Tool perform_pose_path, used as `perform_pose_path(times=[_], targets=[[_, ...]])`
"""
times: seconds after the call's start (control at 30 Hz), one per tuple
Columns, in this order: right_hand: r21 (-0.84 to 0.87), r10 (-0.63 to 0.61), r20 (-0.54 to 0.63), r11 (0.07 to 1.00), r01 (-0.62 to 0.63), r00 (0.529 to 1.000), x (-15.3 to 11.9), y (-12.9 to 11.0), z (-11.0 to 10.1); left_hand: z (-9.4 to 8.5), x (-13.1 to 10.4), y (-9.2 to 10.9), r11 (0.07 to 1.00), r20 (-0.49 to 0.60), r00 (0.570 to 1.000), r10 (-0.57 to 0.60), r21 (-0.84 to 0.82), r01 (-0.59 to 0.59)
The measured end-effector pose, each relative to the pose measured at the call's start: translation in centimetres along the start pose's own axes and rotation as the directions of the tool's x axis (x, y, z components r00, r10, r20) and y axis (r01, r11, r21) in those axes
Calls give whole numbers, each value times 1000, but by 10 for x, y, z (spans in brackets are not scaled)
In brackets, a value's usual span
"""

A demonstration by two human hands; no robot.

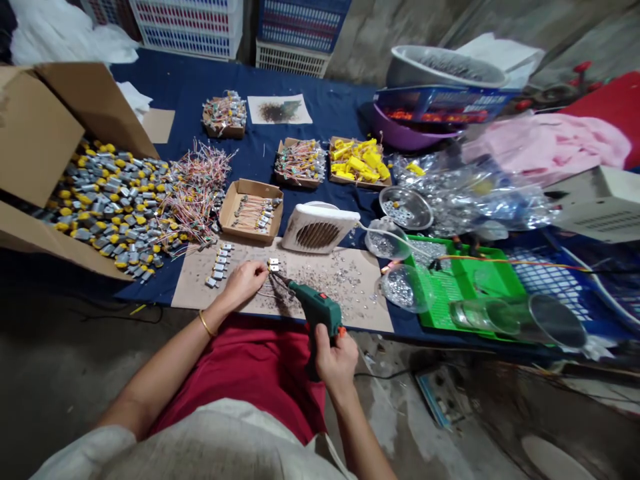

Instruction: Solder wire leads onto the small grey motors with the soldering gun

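Soldering gun (320, 308) gripped in right hand (338, 360), aimed at 2 small motors (273, 268); left hand (243, 283) pinched closed, contents unclear. Likely mid-soldering; next move calls for steady aim.

A soldering gun (320, 308), heaped motors (107, 203), boxed wired parts (300, 161) and stacked crates (187, 28) show an assembly workshop.

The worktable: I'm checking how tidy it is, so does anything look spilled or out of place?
Two things stand out. Loose bits litter the brown sheet under the green soldering gun, scattered rather than contained. At left, motors spread past the open cardboard box beside tangled wires, looking spilled, though perhaps deliberately.
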State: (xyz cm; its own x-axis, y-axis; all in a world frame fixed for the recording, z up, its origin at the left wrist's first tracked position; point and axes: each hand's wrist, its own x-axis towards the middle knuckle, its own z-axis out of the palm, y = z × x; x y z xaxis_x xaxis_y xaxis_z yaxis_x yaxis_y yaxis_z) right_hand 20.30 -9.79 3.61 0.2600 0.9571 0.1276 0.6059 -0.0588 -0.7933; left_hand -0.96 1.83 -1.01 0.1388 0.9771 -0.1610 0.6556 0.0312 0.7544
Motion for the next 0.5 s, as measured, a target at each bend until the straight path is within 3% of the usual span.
perform_pose_path(times=[0.33,0.43,0.5], targets=[[47,30,40,998,-31,999,3,-3,1,-1,0,2,1000,5,1000,-27,17,26],[8,-71,57,997,71,996,2,1,2,0,1,1,999,-4,1000,-30,21,30],[4,-224,77,975,224,972,2,4,3,0,1,1,999,-2,1000,-31,25,31]])
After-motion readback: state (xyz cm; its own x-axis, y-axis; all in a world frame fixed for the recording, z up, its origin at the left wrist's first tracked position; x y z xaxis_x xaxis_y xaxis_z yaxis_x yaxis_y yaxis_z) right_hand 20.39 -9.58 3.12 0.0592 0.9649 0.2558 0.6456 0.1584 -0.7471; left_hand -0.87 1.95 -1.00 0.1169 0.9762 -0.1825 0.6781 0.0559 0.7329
